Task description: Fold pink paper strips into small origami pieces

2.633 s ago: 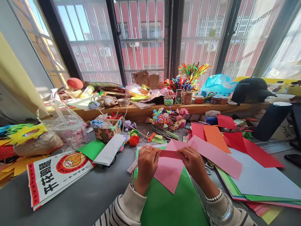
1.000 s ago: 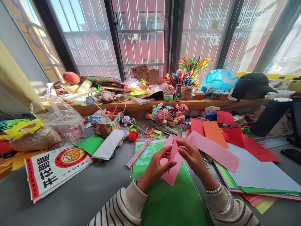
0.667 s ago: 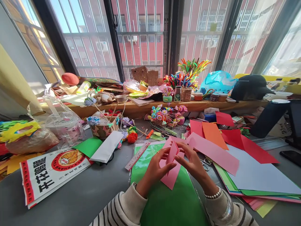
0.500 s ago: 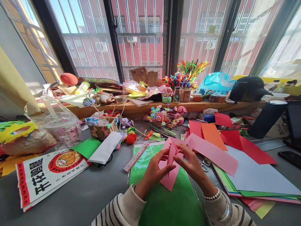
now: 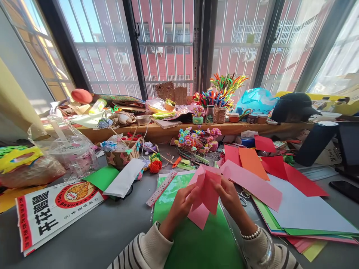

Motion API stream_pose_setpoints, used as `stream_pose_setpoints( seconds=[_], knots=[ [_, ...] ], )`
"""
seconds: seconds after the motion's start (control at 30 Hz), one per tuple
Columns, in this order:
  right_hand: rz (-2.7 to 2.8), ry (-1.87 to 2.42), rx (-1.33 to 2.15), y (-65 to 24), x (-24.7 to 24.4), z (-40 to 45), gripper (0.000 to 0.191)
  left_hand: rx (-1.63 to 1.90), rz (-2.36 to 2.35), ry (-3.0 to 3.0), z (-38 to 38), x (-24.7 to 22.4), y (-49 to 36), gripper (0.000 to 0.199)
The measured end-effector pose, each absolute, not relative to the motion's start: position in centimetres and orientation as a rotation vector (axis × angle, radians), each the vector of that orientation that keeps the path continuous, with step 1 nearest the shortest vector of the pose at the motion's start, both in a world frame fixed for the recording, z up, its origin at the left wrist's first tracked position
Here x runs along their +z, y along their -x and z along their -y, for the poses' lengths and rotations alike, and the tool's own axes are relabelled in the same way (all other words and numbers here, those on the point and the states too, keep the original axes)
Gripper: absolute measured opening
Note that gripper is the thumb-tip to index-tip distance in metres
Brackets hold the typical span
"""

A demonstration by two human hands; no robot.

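At the centre of the view, above a grey desk (image 5: 95, 239), a folded piece of pink paper (image 5: 209, 190) is held up by two bare hands, its panels spread apart like a partly opened card. With this paper as the middle of the clock and the windows at 12, its near side is gripped by the left hand (image 5: 182, 201) at 8 o'clock, between thumb and bent fingers. Its other side is pinched at 3 o'clock by the thumb and fingers of the right hand (image 5: 230, 192); some fingertips are hidden behind the paper, so their exact grip cannot be told. The two-sided hold seems meant to steady the loose panels and let the fold be seen.

Beneath, towards 6 o'clock, a flat pink sheet (image 5: 199, 217) lies on a smooth green sheet (image 5: 206, 246), which probably serves as a work surface. A ruler (image 5: 162, 188) is laid at 9 o'clock and scissors (image 5: 243, 198) at 4, both apparently placed for easy reach. A pink strip (image 5: 252, 183) is set at 3 o'clock, beside orange paper (image 5: 253, 163) at 2. Craft flowers (image 5: 193, 140) are bunched near 11 o'clock, below the windowsill (image 5: 168, 131), seemingly out of the working area.
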State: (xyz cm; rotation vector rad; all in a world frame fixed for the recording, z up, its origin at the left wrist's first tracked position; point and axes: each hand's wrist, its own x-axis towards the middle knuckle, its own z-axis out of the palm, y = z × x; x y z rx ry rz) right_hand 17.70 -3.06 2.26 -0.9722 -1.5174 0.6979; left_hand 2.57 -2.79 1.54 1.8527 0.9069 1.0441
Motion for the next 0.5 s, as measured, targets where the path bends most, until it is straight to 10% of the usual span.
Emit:
stream_pose_setpoints(
  seconds=[0.5],
  knots=[
    [1.617,1.055,0.433,-16.99,2.27,3.62,0.016,1.494,-1.120,-2.125,2.96,1.73,-2.92,0.013]
  ],
)
